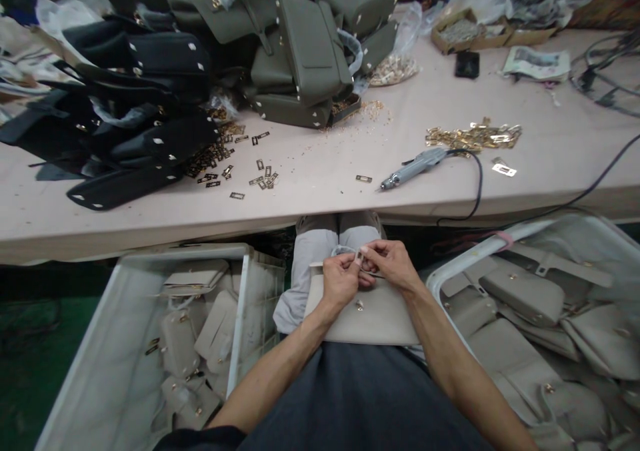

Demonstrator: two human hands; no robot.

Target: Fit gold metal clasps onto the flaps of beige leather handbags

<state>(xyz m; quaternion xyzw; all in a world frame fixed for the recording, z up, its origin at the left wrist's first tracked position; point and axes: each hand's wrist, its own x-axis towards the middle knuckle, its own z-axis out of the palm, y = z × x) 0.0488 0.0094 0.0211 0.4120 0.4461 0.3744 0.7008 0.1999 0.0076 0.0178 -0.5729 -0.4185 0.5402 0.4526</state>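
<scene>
A beige handbag (373, 324) lies across my lap, with a small metal clasp (360, 305) on its front. My left hand (341, 279) is closed over the bag's upper edge, fingers curled round the flap. Opposite it, my right hand (393, 262) pinches a small slotted metal plate (359, 256) against the flap, between the two thumbs. The fingers hide much of the flap and plate. Beyond my knees, a grey electric screwdriver (414, 169) rests on the table, near a pile of gold metal fittings (473, 136).
Crates of beige bags stand on both sides: a left crate (243, 318) and a right crate (435, 279). Black bags (165, 138) and olive bags (313, 51) are heaped on the table (310, 178). Loose plates (267, 176) lie nearby. A cable (595, 188) crosses the right side.
</scene>
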